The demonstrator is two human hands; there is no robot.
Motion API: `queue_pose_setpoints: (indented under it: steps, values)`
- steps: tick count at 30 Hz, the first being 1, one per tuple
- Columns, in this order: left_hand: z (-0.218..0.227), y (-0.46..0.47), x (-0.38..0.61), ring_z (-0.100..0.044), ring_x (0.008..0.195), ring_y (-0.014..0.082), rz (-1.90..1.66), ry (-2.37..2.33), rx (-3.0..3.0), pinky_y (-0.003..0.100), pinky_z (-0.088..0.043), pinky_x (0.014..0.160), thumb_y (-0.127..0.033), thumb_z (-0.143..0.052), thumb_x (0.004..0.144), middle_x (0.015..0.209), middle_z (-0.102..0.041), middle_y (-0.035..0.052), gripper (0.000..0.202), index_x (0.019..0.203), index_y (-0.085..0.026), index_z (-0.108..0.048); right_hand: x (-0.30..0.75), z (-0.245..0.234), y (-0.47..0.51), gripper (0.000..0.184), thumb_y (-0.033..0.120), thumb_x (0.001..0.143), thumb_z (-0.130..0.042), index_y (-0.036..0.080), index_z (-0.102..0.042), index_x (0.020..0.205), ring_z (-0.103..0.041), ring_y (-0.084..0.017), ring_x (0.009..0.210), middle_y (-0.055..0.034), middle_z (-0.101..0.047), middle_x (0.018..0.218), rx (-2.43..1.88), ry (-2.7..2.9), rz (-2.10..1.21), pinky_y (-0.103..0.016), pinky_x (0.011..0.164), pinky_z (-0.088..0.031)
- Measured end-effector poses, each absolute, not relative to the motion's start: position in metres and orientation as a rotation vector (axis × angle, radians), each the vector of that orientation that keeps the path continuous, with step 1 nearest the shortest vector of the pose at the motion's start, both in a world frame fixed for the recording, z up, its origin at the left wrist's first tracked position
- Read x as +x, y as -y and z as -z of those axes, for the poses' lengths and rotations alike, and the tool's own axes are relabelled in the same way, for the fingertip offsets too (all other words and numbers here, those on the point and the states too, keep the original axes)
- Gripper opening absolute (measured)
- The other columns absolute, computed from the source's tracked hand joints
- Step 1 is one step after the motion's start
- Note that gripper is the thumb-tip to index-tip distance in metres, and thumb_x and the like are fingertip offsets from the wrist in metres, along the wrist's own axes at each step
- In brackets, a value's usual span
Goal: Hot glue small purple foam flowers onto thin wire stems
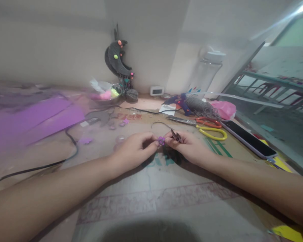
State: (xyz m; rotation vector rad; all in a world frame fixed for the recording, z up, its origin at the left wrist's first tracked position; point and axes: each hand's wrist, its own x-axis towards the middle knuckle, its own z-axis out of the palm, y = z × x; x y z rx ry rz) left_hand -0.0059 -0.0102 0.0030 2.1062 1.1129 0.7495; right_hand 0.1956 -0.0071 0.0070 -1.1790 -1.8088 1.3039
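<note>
Just above the cardboard sheet (151, 205), my two hands meet at a small purple flower (161, 140). The thumb and forefinger of my left hand (138, 146) pinch its left side. My right hand (184, 143) pinches the other side, its fingers closed. Dark pointed petal-like pieces (176, 136) stick up from the right hand's fingers, and a thin grey strand curves away behind them. Beyond the left hand lie loose purple flower cutouts (126, 121), with another purple cutout (86, 140) further left.
Scissors (204, 126) with orange and yellow handles lie behind my right hand, near a phone (248, 138), grey yarn (199, 105) and a blue glue gun (183, 104). Purple sheets (53, 117) and a black cable (40, 168) are left. A dark crescent ornament (113, 58) stands against the wall.
</note>
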Motion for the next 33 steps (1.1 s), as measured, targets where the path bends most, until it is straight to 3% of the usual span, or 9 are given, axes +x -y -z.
queue_pose_setpoints:
  steps: [6,13,23,33]
  values:
    - [-0.0028,0.0100,-0.0061,-0.054,0.068,0.0145,-0.754,-1.123,2.093,0.027,-0.040,0.063,-0.032,-0.047,0.091,0.071,-0.062,-0.0007,0.024,0.076,-0.019,-0.060,0.1962,-0.0091,0.0052,0.044,0.060,0.082,-0.061,0.017,-0.056,0.075,-0.041,-0.010,0.055,0.0039,-0.046,0.062,-1.128,1.831,-1.223,-0.025,0.052,-0.037]
    - [-0.0010,0.0088,-0.0067,-0.056,0.069,0.0153,-0.767,-1.122,2.086,0.027,-0.041,0.064,-0.036,-0.046,0.092,0.075,-0.065,0.0000,0.027,0.078,-0.019,-0.061,0.1938,-0.0101,0.0090,0.030,0.048,0.084,-0.063,0.018,-0.059,0.085,-0.047,-0.009,0.048,0.0054,-0.052,0.058,-1.198,1.790,-1.296,-0.023,0.047,-0.038]
    - [-0.0002,0.0097,-0.0070,-0.059,0.076,0.0165,-0.720,-1.087,2.202,0.028,-0.042,0.068,-0.032,-0.046,0.093,0.080,-0.067,0.0010,0.023,0.082,-0.020,-0.063,0.1940,-0.0125,0.0085,0.025,0.042,0.084,-0.064,0.018,-0.059,0.079,-0.049,-0.009,0.050,0.0038,-0.054,0.060,-1.199,1.876,-1.223,-0.022,0.048,-0.037]
    - [-0.0029,0.0098,-0.0059,-0.058,0.072,0.0161,-0.736,-1.117,2.157,0.028,-0.043,0.067,-0.030,-0.048,0.090,0.076,-0.066,0.0003,0.022,0.078,-0.020,-0.062,0.1972,-0.0094,0.0063,0.039,0.056,0.087,-0.056,0.018,-0.056,0.076,-0.048,-0.011,0.056,0.0023,-0.051,0.064,-1.127,1.883,-1.165,-0.025,0.052,-0.040]
